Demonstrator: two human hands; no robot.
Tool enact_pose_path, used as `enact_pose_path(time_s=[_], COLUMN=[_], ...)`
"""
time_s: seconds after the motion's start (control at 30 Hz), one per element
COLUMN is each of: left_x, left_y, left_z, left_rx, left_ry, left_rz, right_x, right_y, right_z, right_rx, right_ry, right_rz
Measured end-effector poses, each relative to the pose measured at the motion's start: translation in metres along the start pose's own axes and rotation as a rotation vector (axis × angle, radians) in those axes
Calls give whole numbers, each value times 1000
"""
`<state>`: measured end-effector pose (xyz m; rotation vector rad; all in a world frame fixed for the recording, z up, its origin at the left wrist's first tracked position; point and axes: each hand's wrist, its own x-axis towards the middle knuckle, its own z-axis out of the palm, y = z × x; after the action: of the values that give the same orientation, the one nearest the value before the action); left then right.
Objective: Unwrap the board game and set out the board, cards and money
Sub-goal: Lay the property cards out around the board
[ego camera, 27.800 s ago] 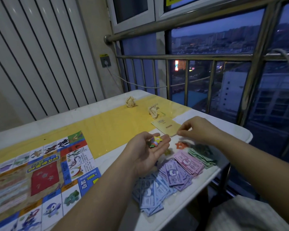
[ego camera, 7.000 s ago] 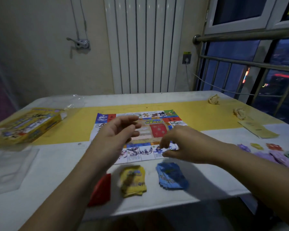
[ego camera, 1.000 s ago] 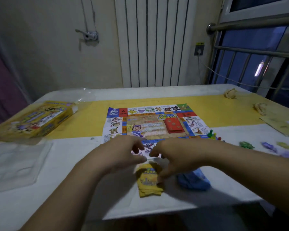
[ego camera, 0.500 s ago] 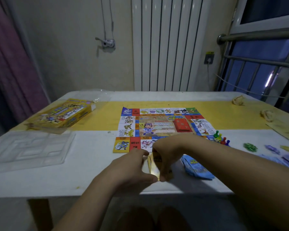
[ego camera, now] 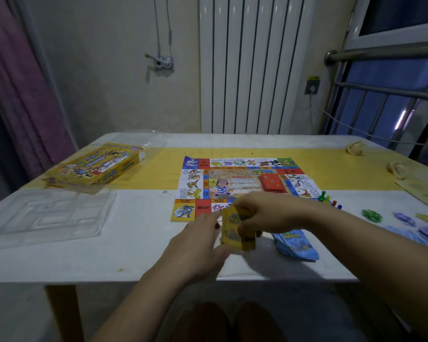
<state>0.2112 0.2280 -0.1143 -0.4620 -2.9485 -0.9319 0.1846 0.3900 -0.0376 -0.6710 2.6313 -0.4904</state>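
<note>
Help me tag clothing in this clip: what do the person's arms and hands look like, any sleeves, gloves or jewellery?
Both forearms are bare as far as the picture shows; no sleeve edge comes into view. The left hand and right hand wear no gloves, and no watch or bracelet shows at either wrist. The light is too dim to rule out a thin ring.
</note>
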Motion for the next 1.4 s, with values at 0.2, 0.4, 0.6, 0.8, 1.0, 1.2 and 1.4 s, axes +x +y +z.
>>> enact_pose_path(time_s=[0.2, 0.4, 0.6, 0.8, 1.0, 1.2, 1.4], left_x=[0, 4, 13, 19, 27, 31, 31], left_y=[22, 24, 40, 38, 24, 19, 37], left_z=[6, -2, -17, -14, -12, -6, -6], left_rx=[15, -113, -1429, -1677, -1788, -1926, -1684], left_ry=[174, 201, -76, -358, -481, -516, -257], left_rz=[209, 221, -82, -87, -83, -51, -252], right_x=[0, -8, -21, -6, -1, -2, -4], right_y=[1, -2, 7, 8, 20, 33, 39], right_z=[11, 6, 2, 17, 12, 12, 15], right_rx=[575, 892, 202, 129, 147, 96, 171], right_ry=[178, 113, 428, 540, 545, 534, 549], right_rz=[-2, -117, -248, -303, -344, -453, -433])
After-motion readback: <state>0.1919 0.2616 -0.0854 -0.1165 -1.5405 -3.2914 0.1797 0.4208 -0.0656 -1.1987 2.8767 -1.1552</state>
